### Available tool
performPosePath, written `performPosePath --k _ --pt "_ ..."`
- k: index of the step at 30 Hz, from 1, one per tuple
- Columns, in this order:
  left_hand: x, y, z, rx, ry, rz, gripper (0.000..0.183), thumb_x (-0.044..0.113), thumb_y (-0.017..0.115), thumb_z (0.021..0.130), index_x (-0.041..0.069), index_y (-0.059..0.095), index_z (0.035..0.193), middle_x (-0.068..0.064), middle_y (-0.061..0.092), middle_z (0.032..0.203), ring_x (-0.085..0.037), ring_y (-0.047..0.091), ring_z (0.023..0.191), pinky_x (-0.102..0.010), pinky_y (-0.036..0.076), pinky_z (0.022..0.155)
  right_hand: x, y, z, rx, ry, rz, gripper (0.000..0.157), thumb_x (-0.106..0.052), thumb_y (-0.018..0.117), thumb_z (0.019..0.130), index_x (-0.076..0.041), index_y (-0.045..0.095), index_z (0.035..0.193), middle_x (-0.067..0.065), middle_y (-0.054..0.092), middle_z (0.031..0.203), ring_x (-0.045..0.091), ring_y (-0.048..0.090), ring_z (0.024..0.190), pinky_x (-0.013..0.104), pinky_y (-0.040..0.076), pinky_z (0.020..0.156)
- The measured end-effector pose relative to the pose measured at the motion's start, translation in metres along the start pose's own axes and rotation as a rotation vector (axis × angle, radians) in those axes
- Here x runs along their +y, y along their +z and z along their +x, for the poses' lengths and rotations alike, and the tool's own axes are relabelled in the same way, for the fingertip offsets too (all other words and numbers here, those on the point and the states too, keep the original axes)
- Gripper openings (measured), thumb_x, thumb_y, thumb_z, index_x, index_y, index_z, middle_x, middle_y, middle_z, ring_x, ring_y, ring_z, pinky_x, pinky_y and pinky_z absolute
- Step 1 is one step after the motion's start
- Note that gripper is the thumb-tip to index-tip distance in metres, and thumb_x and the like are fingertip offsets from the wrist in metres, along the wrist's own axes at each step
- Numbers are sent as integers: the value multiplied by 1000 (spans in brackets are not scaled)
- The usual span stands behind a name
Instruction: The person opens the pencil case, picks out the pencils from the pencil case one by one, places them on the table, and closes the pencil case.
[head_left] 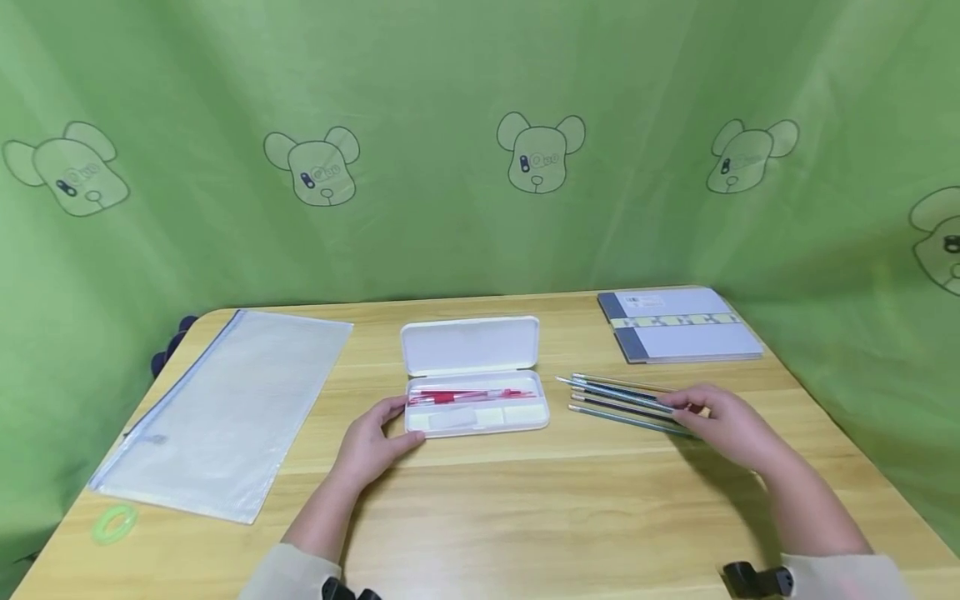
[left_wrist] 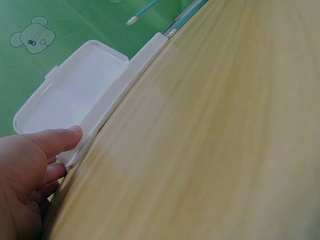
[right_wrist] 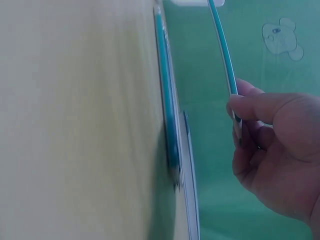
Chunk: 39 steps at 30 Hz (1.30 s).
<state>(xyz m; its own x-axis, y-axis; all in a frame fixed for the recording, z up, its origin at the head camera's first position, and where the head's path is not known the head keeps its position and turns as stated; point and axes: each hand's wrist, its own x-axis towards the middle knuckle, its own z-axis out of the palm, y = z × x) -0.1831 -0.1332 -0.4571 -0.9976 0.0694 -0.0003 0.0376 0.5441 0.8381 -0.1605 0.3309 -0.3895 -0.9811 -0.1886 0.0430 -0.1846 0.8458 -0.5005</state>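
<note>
A white pencil case (head_left: pixel 474 423) lies with its lid (head_left: pixel 471 347) raised, near the middle of the table. Red pens (head_left: pixel 444 397) and a pale block (head_left: pixel 453 417), its kind unclear, lie inside it. My left hand (head_left: pixel 372 446) holds the case's left end, thumb at the front edge, as the left wrist view also shows. To the right, my right hand (head_left: pixel 723 425) pinches a teal pencil (right_wrist: pixel 223 47) near its sharpened end, lifted off the table. Below it several pencils (head_left: pixel 622 419) lie side by side, partly covered by that hand in the head view.
A clear zip pouch (head_left: pixel 225 408) lies flat at the left, with a green ring (head_left: pixel 115 524) by its front corner. Notebooks (head_left: pixel 682 325) with a patterned band lie at the back right. A green curtain (head_left: pixel 435 242) hangs around the wooden table (head_left: pixel 480 517).
</note>
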Motion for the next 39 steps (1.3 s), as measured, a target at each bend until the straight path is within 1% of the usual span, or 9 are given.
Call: performPosePath --k 6,11,13,15,17,19,21,29,39 --pt "-2 0 1 1 1 0 64 26 79 82 7 54 137 -13 58 139 -33 44 139 -50 30 120 14 -2 -15 -38 56 3 28 -11 60 94 -3 67 120 12 67 108 5 51 84 22 46 64" --pt "-2 0 1 1 7 -3 64 26 79 81 6 54 137 -13 59 139 -33 44 139 -50 30 120 23 0 -19 -49 67 -12 26 -11 61 93 -4 68 118 14 68 111 5 54 87 24 48 72" --pt "-2 0 1 -1 8 -3 63 26 79 81 6 54 136 -13 59 139 -33 44 139 -50 30 120 24 1 -19 -53 61 -26 26 -11 62 93 -5 69 117 17 68 115 12 58 93 28 51 76" --pt "-2 0 1 -3 9 -2 63 25 78 81 6 54 137 -13 59 139 -33 44 139 -50 30 120 25 3 -19 -60 51 -35 25 -10 63 92 -6 70 116 20 68 117 23 63 99 37 54 82" --pt "-2 0 1 -4 7 -4 63 25 78 81 6 54 137 -13 58 139 -33 44 140 -50 30 120 26 5 -18 -67 44 -38 24 -8 63 91 -5 71 114 21 68 116 34 64 103 47 55 86" --pt "-2 0 1 -5 4 -5 64 26 79 81 6 54 137 -13 58 140 -33 43 140 -50 30 120 26 6 -18 -71 39 -41 23 -7 64 90 -4 71 112 21 69 113 39 64 104 53 54 87" --pt "-1 0 1 -6 2 -5 64 26 79 81 6 54 137 -13 58 140 -33 43 140 -50 30 120 27 8 -18 -79 49 -50 21 -7 65 89 -5 72 109 18 70 108 36 65 100 52 54 85" --pt "-1 0 1 -9 -2 0 63 26 78 82 7 54 137 -13 58 140 -33 42 140 -50 29 120 32 11 -17 -119 90 -63 17 -8 68 86 -6 74 102 7 73 96 19 64 89 36 53 77" --pt "-1 0 1 -6 -1 -9 64 25 78 82 7 54 137 -13 58 140 -33 42 140 -51 29 120 33 11 -16 -130 108 -65 19 -9 68 86 -5 74 104 7 72 96 19 63 89 37 53 77"
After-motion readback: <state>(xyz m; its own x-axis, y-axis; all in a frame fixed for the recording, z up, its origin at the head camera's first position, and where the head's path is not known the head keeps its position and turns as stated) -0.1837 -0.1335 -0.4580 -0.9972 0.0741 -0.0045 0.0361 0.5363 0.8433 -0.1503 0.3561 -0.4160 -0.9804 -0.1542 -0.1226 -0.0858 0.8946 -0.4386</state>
